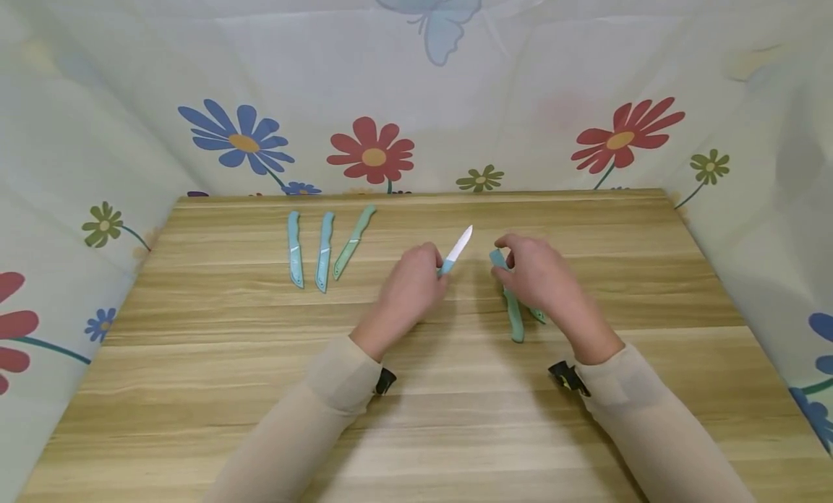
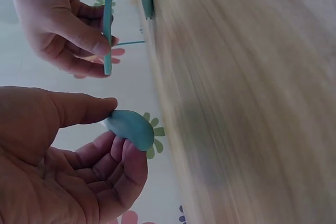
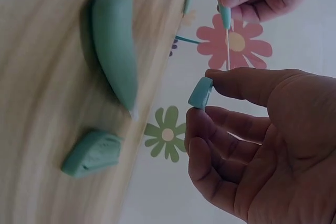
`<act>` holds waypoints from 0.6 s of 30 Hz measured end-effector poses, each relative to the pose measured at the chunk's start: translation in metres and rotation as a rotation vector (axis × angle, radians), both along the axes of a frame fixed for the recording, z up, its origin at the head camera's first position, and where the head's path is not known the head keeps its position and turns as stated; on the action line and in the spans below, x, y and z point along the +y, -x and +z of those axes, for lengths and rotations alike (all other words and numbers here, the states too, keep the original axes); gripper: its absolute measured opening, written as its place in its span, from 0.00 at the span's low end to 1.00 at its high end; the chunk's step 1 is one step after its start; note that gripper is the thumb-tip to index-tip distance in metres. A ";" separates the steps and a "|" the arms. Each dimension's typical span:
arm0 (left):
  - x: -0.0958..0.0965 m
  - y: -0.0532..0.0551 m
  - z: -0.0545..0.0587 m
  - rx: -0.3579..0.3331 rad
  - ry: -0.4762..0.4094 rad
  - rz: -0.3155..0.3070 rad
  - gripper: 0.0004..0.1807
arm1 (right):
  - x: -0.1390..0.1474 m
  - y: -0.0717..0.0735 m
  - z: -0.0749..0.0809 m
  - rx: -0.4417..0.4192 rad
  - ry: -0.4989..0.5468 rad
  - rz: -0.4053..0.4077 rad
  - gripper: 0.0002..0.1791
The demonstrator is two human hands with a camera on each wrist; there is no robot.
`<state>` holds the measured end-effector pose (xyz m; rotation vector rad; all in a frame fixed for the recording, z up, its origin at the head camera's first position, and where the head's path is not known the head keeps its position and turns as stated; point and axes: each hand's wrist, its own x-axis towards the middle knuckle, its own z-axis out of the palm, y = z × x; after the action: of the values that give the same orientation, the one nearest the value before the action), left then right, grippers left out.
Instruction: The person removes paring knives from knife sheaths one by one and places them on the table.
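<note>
My left hand (image 1: 411, 282) grips the blue handle of a small paring knife (image 1: 458, 249), its bare blade pointing up and away to the right. Between thumb and fingers, my right hand (image 1: 539, 270) pinches a blue blade sheath (image 3: 200, 94), apart from the knife. In the left wrist view the knife's rounded handle end (image 2: 132, 128) shows in the curled fingers. On the table under my right hand lie a green-handled knife (image 1: 514, 319) and a green sheath (image 3: 93, 153), separate from each other. That knife's blade is mostly hidden.
Left of my hands, two blue sheathed knives (image 1: 295, 248) and a green sheathed knife (image 1: 354, 243) lie in a row on the wooden table (image 1: 215, 358). A flowered cloth (image 1: 520, 91) rises behind the table and along both sides.
</note>
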<state>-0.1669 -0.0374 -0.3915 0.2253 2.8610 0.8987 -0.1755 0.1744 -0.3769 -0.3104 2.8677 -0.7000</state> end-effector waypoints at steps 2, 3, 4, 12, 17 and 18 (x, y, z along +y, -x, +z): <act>0.002 0.000 -0.002 -0.023 -0.010 -0.004 0.08 | -0.002 0.000 -0.002 0.000 -0.009 0.001 0.26; 0.004 0.001 -0.003 -0.034 -0.013 -0.006 0.08 | -0.003 0.000 -0.003 -0.002 -0.016 0.001 0.26; 0.005 0.001 -0.004 -0.045 -0.017 -0.005 0.08 | -0.005 0.000 -0.004 -0.008 -0.019 0.002 0.25; 0.017 0.000 -0.012 -0.062 0.023 -0.025 0.10 | -0.015 -0.002 -0.016 -0.086 -0.027 -0.033 0.25; 0.026 0.000 -0.013 -0.132 0.022 -0.045 0.12 | -0.020 -0.003 -0.021 -0.103 -0.050 -0.038 0.24; 0.027 0.000 -0.014 -0.145 0.021 -0.047 0.12 | -0.021 -0.004 -0.022 -0.104 -0.061 -0.038 0.24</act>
<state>-0.1671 -0.0101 -0.4052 0.2144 2.7188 0.8397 -0.1718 0.1539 -0.3985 -0.2056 2.7962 -0.6148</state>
